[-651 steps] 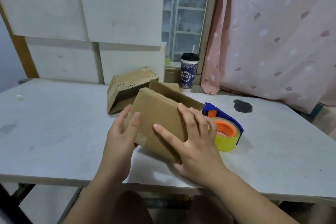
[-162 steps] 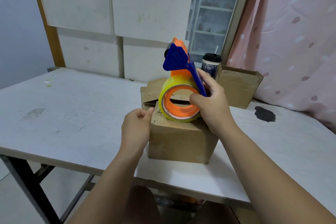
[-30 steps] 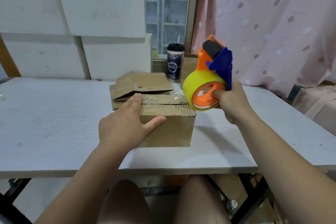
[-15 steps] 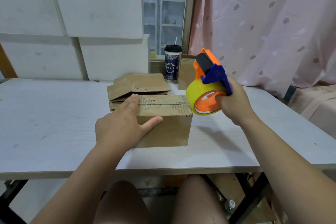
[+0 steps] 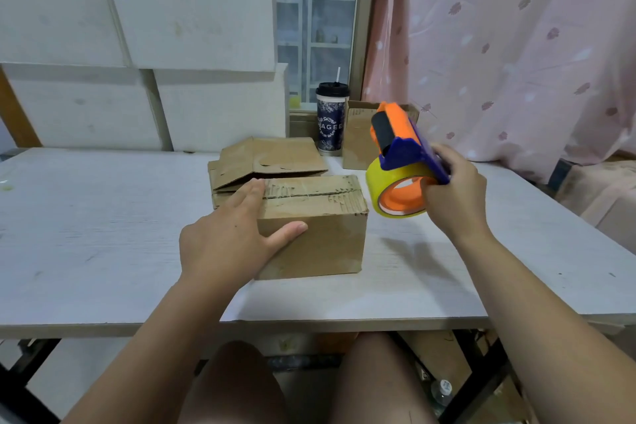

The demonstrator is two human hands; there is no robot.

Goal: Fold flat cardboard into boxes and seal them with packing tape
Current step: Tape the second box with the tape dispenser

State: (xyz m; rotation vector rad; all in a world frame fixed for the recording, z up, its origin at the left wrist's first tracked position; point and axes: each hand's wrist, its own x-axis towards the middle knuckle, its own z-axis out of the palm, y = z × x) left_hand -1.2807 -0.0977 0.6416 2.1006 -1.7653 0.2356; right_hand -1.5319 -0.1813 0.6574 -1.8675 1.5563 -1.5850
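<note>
- The closed brown cardboard box (image 5: 320, 237) sits on the white wooden surface (image 5: 103, 217), towards its front edge. A strip of clear packing tape (image 5: 303, 190) runs along the top seam.
- The left grip (image 5: 227, 244) is released. Its fingers lie flat over the left end of the box's top and the thumb stretches along the front face, so it presses the box down rather than clasping it.
- The right grip (image 5: 454, 196) is clenched on the orange-and-blue tape dispenser with its yellow roll (image 5: 399, 162). It holds the dispenser in the air just beside the box's right end, apart from it. I cannot tell whether a strand of tape joins them.
- Judged from this, the sealing of the top seam looks nearly finished.
- The next move probably calls for rubbing the tape ends down with flat fingers, or for turning the box if another seam is bare.
- After that, a fresh blank could come from the pile of flat brown cardboard (image 5: 272, 158) just behind the box.
- At the back stand a dark patterned paper cup with a black lid (image 5: 331, 124) and an open brown box (image 5: 358, 141) beside it.
</note>
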